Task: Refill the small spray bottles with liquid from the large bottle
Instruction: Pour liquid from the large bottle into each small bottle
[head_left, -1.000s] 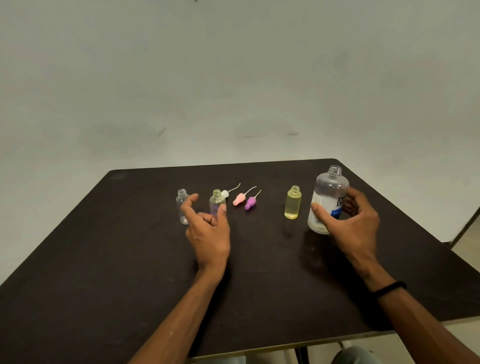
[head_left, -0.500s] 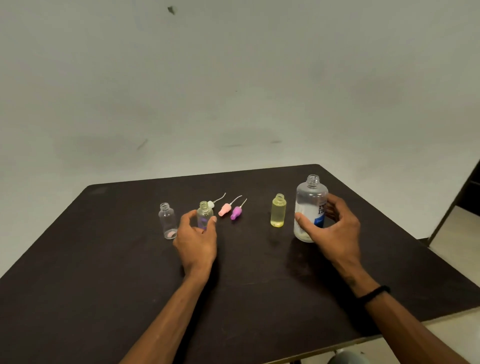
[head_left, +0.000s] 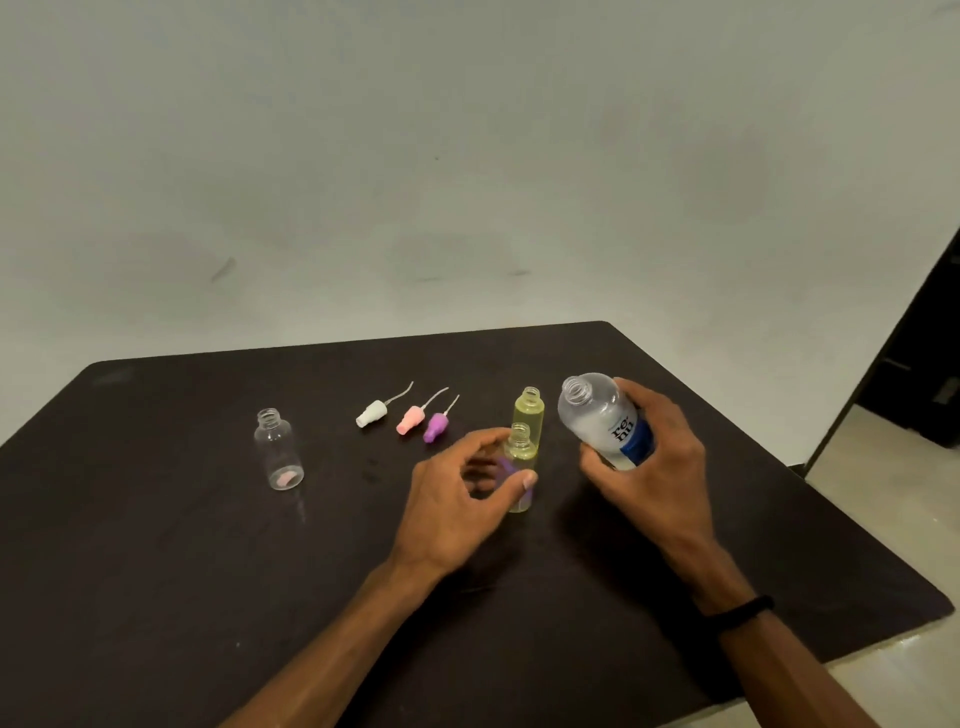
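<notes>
a plain pale wall stands behind a dark worktop (head_left: 156, 545) that carries everything; the right hand (head_left: 655, 457) has its fingers wrapped round the big bottle (head_left: 602, 418), which is off the surface and tipped, its open neck pointing up and to the left, its long axis slanting from lower right to upper left; the left hand (head_left: 457, 493) curls thumb and fingers about a small bottle (head_left: 521, 452) that stands upright with its mouth open, showing a purple tint low inside; that mouth lies just left of and a little below the big bottle's neck, near but not under it, so the pour turns on bringing neck over mouth; the right hand is the one to close that gap. directly behind the held one stands a yellow bottle (head_left: 529, 413), upright and open; a clear bottle (head_left: 278, 449) with a pink trace at its bottom stands well apart to the left; three spray tops, white (head_left: 372, 414), pink (head_left: 411, 420) and purple (head_left: 436, 427), lie on their sides between, tubes pointing away.

against half a second earlier: the big bottle then stood upright on the worktop under the right hand, now it is raised and leaning; the small bottle was next to the white top, and the left hand has carried it rightward to sit before the yellow one.
</notes>
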